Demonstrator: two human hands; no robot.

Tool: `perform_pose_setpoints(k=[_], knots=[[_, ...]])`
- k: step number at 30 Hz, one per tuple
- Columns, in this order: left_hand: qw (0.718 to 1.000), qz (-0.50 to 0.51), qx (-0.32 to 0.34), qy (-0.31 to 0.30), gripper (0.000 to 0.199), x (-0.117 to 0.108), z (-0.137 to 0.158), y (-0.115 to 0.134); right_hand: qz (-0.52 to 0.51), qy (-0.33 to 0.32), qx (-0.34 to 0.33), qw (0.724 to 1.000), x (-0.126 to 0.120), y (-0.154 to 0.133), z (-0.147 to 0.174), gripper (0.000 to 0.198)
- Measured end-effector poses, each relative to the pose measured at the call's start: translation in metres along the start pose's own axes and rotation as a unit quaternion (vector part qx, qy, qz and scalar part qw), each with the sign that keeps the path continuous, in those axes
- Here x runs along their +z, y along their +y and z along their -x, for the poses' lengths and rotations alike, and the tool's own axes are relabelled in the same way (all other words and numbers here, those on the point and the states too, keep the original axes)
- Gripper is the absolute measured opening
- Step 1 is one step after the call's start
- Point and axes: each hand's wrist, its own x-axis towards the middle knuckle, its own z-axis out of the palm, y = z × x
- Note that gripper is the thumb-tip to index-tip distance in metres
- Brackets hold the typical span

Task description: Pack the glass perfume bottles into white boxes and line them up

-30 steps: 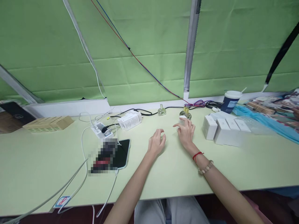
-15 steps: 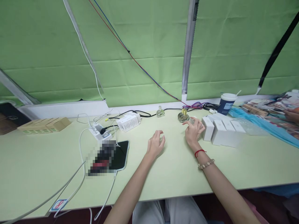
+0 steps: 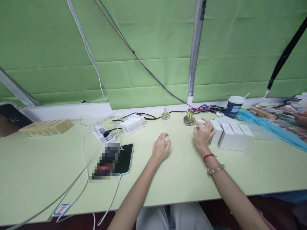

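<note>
My left hand (image 3: 161, 148) rests on the pale table, its fingers loosely bent and the thumb apart, with nothing in it. Against the left side of a row of white boxes (image 3: 231, 135), my right hand (image 3: 203, 134) reaches with spread fingers. Part of a white box shows behind those fingers; whether I touch it I cannot tell. Just beyond my right fingertips stand small glass bottles with gold tops (image 3: 189, 119), close together. A single clear glass bottle (image 3: 165, 114) stands farther back, beyond my left hand.
At left lie a phone (image 3: 124, 159) with a cable, a power strip (image 3: 103, 134), a printed white box (image 3: 133, 124) and a row of tan boxes (image 3: 46, 127). A lidded cup (image 3: 233, 107) stands behind the white boxes. At far right, another person's hand (image 3: 301, 118) is above cluttered items.
My right hand has shifted slightly right, away from the gold-topped bottles and closer to the white boxes. My left hand stays in place. The view has moved a little.
</note>
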Motion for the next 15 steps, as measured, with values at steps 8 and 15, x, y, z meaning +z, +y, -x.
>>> perform_pose_setpoints(k=[8,15], knots=[[1.0,0.005,0.015,0.004,0.017,0.0,-0.001,0.001,0.02,0.054,-0.031,0.998,0.0,0.008,-0.007,0.019],[1.0,0.005,0.017,0.008,0.018,0.0,-0.003,-0.001,0.043,0.096,-0.004,0.994,0.006,0.021,-0.01,0.018]])
